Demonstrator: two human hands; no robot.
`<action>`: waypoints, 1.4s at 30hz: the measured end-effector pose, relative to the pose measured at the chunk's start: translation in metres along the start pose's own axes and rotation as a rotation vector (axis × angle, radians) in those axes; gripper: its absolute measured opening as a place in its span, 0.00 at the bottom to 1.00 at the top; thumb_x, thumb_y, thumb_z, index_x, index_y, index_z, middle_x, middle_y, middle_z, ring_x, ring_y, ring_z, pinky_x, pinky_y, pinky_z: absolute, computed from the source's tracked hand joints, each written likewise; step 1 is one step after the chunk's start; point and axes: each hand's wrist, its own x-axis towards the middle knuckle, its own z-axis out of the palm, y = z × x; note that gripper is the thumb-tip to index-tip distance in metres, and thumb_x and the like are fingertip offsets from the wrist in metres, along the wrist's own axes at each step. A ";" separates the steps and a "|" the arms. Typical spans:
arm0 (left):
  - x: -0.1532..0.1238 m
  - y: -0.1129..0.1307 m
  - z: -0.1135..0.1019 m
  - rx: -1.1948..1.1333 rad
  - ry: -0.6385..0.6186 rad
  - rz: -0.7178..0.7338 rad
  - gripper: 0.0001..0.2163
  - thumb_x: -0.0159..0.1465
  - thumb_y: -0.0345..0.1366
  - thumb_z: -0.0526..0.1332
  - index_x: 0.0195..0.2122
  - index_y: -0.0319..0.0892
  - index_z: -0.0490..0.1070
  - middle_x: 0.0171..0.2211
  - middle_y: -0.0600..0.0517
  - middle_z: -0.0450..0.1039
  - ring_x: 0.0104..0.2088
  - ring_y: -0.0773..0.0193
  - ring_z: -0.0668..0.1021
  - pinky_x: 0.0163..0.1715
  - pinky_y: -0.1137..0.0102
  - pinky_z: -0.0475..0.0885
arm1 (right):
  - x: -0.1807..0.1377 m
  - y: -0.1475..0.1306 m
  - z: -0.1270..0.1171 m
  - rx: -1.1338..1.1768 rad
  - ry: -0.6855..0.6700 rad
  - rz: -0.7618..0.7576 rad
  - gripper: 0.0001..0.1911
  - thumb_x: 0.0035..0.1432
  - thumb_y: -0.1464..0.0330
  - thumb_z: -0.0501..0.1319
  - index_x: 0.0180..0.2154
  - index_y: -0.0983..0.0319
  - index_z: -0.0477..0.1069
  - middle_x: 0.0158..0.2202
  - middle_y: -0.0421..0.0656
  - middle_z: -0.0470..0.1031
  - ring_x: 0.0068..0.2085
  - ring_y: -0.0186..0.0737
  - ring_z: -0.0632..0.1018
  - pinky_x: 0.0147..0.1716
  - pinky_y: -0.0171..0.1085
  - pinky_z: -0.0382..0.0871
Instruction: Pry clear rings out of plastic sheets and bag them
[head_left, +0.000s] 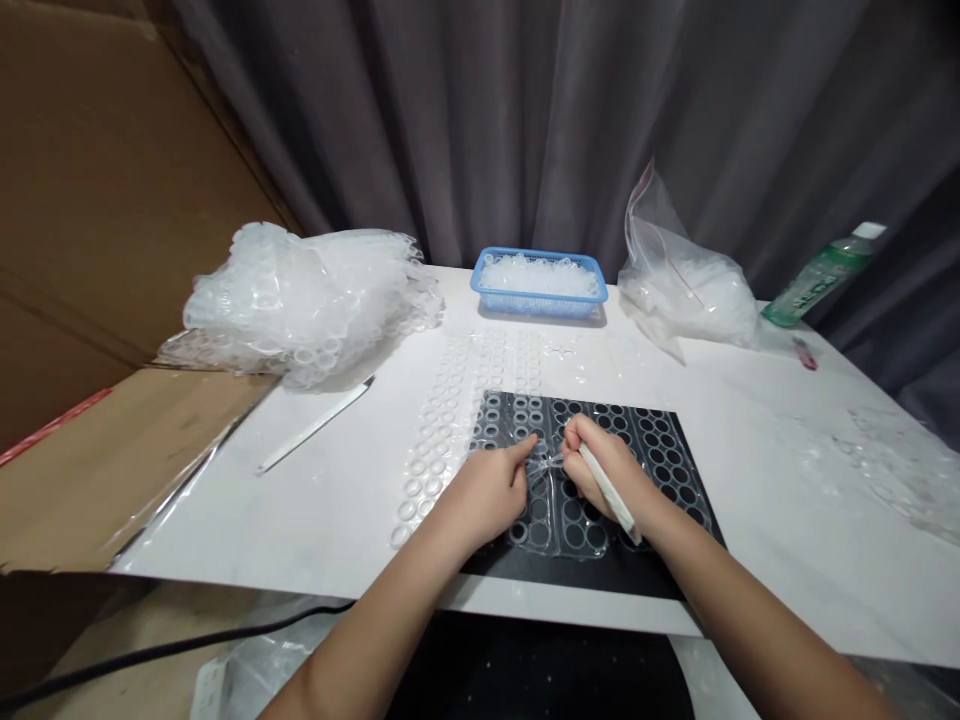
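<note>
A black mat (679, 445) lies on the white table (337, 500) with a clear plastic blister sheet (559, 520) of round cups on top. My left hand (491, 487) rests on the sheet, fingers curled and forefinger stretched out, pressing down near its middle. My right hand (604, 465) is closed on white tweezers (609, 492), whose tips meet a small clear piece (551, 460) right beside the left forefinger.
A blue basket (538, 290) of clear bits and a clear bag (686, 290) of them stand at the back. A pile of blister sheets (307, 300) sits left, with a white strip (315, 425), cardboard (112, 440), a green bottle (821, 275) far right.
</note>
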 end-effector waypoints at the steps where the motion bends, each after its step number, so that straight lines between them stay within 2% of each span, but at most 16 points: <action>1: 0.000 -0.002 0.001 0.006 0.004 -0.009 0.24 0.60 0.31 0.50 0.58 0.44 0.65 0.34 0.45 0.79 0.30 0.60 0.77 0.33 0.69 0.68 | 0.001 -0.002 -0.008 0.040 0.065 0.021 0.05 0.50 0.71 0.52 0.28 0.59 0.54 0.23 0.33 0.61 0.19 0.27 0.62 0.18 0.29 0.54; 3: -0.001 -0.004 0.002 -0.016 0.001 -0.016 0.24 0.59 0.31 0.50 0.58 0.44 0.65 0.29 0.47 0.78 0.23 0.64 0.74 0.27 0.71 0.65 | 0.001 -0.005 -0.026 0.164 0.227 0.014 0.07 0.51 0.69 0.54 0.29 0.59 0.53 0.24 0.33 0.62 0.18 0.27 0.64 0.18 0.29 0.56; 5: -0.002 -0.005 0.001 -0.087 -0.009 0.014 0.23 0.59 0.32 0.51 0.57 0.46 0.66 0.29 0.48 0.78 0.20 0.67 0.71 0.24 0.73 0.63 | -0.001 -0.007 -0.039 0.333 0.294 -0.038 0.10 0.53 0.69 0.56 0.29 0.58 0.52 0.25 0.32 0.63 0.19 0.27 0.66 0.19 0.29 0.59; 8: -0.004 0.000 -0.012 -0.208 0.002 0.071 0.20 0.62 0.36 0.52 0.55 0.47 0.68 0.30 0.50 0.77 0.20 0.69 0.70 0.24 0.73 0.65 | -0.009 -0.012 -0.036 0.643 0.118 -0.045 0.12 0.54 0.69 0.58 0.30 0.58 0.52 0.26 0.33 0.64 0.25 0.28 0.70 0.21 0.28 0.62; 11: -0.005 0.014 -0.045 -0.323 0.115 0.113 0.20 0.63 0.40 0.52 0.57 0.45 0.65 0.25 0.54 0.73 0.19 0.71 0.68 0.21 0.75 0.65 | -0.011 -0.021 -0.019 0.873 -0.051 -0.043 0.13 0.55 0.67 0.59 0.31 0.58 0.52 0.29 0.35 0.66 0.29 0.29 0.72 0.22 0.26 0.62; 13: -0.002 0.025 -0.077 -0.420 0.337 0.212 0.19 0.63 0.41 0.55 0.55 0.42 0.67 0.25 0.54 0.71 0.20 0.72 0.69 0.20 0.76 0.67 | -0.006 -0.030 -0.008 0.935 -0.105 -0.059 0.14 0.56 0.66 0.59 0.32 0.58 0.51 0.30 0.35 0.67 0.30 0.28 0.72 0.22 0.25 0.62; 16: 0.014 0.042 -0.125 -0.570 0.907 0.425 0.13 0.62 0.40 0.59 0.44 0.39 0.72 0.27 0.54 0.69 0.24 0.76 0.69 0.20 0.80 0.64 | 0.006 -0.045 0.003 0.981 -0.177 -0.085 0.15 0.56 0.66 0.60 0.32 0.58 0.51 0.30 0.35 0.68 0.31 0.28 0.73 0.23 0.25 0.63; 17: 0.023 0.048 -0.139 -0.677 1.039 0.480 0.11 0.63 0.39 0.58 0.42 0.39 0.71 0.25 0.56 0.67 0.23 0.78 0.67 0.18 0.81 0.60 | 0.010 -0.049 0.005 0.998 -0.209 -0.100 0.15 0.56 0.66 0.60 0.32 0.58 0.51 0.30 0.35 0.68 0.31 0.29 0.74 0.23 0.25 0.63; 19: 0.042 0.062 -0.159 -0.949 1.161 0.544 0.10 0.67 0.37 0.51 0.34 0.40 0.68 0.18 0.60 0.56 0.16 0.79 0.58 0.14 0.79 0.50 | 0.017 -0.055 0.010 1.036 -0.270 -0.134 0.14 0.57 0.65 0.60 0.32 0.58 0.52 0.30 0.36 0.69 0.32 0.29 0.75 0.24 0.25 0.65; 22: 0.064 0.077 -0.167 -1.040 1.030 0.616 0.16 0.68 0.43 0.48 0.26 0.42 0.62 0.14 0.62 0.46 0.13 0.77 0.50 0.13 0.76 0.45 | 0.023 -0.056 0.015 1.084 -0.295 -0.150 0.14 0.57 0.64 0.60 0.33 0.58 0.52 0.31 0.36 0.69 0.32 0.29 0.75 0.24 0.26 0.66; 24: 0.070 0.078 -0.158 -0.789 0.822 0.695 0.18 0.64 0.48 0.53 0.24 0.41 0.63 0.13 0.61 0.51 0.14 0.76 0.54 0.14 0.75 0.49 | 0.025 -0.054 0.014 1.095 -0.267 -0.133 0.16 0.56 0.64 0.61 0.32 0.58 0.52 0.30 0.36 0.70 0.31 0.29 0.75 0.24 0.26 0.66; 27: 0.064 0.060 -0.130 -0.286 0.486 0.753 0.15 0.59 0.44 0.61 0.21 0.39 0.67 0.16 0.58 0.62 0.17 0.76 0.63 0.18 0.77 0.57 | 0.027 -0.048 0.010 1.100 -0.192 -0.087 0.17 0.55 0.64 0.62 0.31 0.58 0.52 0.28 0.35 0.69 0.29 0.28 0.73 0.23 0.25 0.64; 30: 0.053 0.029 -0.094 -0.091 0.266 0.773 0.09 0.59 0.38 0.61 0.25 0.40 0.71 0.14 0.58 0.63 0.16 0.76 0.63 0.18 0.78 0.58 | 0.029 -0.039 0.009 1.114 -0.072 -0.028 0.18 0.53 0.64 0.63 0.32 0.58 0.52 0.27 0.35 0.69 0.27 0.26 0.71 0.22 0.24 0.61; 35: 0.045 -0.007 -0.049 -0.024 0.313 0.712 0.07 0.59 0.39 0.62 0.30 0.41 0.73 0.16 0.57 0.67 0.17 0.75 0.66 0.20 0.76 0.62 | 0.030 -0.025 0.015 1.051 0.037 0.060 0.18 0.52 0.63 0.64 0.31 0.58 0.52 0.28 0.35 0.70 0.27 0.27 0.71 0.23 0.26 0.62; 39: 0.044 -0.011 -0.038 -0.026 0.315 0.674 0.06 0.60 0.39 0.61 0.32 0.43 0.74 0.19 0.55 0.71 0.19 0.73 0.68 0.23 0.74 0.66 | 0.026 -0.023 0.018 1.022 0.053 0.072 0.18 0.52 0.63 0.64 0.30 0.59 0.53 0.28 0.36 0.70 0.27 0.27 0.70 0.24 0.27 0.64; 42: 0.043 -0.009 -0.036 -0.021 0.353 0.734 0.05 0.60 0.37 0.61 0.32 0.42 0.73 0.19 0.55 0.71 0.19 0.73 0.69 0.23 0.74 0.67 | 0.025 -0.020 0.019 1.002 0.022 0.044 0.17 0.53 0.64 0.64 0.30 0.59 0.54 0.28 0.35 0.70 0.27 0.27 0.70 0.25 0.28 0.64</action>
